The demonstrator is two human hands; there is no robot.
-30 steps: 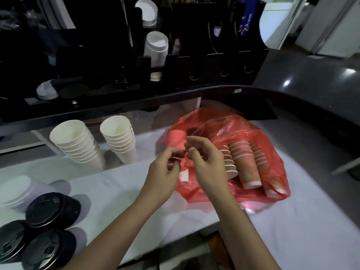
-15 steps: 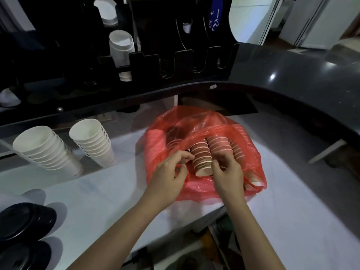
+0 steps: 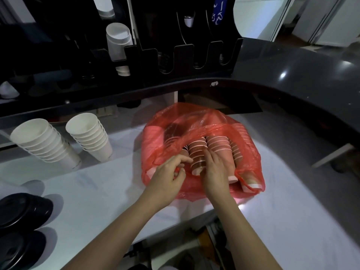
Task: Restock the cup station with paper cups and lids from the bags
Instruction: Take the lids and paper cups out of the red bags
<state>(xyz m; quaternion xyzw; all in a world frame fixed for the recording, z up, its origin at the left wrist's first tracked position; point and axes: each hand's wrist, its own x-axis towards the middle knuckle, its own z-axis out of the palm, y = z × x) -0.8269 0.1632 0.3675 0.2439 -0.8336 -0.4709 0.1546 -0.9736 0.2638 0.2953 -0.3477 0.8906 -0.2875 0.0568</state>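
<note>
Lower left of frame: black lids [image 3: 21,221] lying loose on the white surface [image 3: 97,191], not yet racked. Centre: left hand [image 3: 167,178] with fingers pinching the red bag [image 3: 247,152] film at its opening, right hand [image 3: 216,172] with fingers curled onto a brown ribbed cup stack [image 3: 197,154] inside the bag, further stacks beside it not yet unpacked. Farther, left of centre: two white cup stacks [image 3: 64,139] lying out on the surface; upper frame: black cup station [image 3: 175,55] holding one white stack, remaining slots judged unfilled, so restocking barely begun.
</note>
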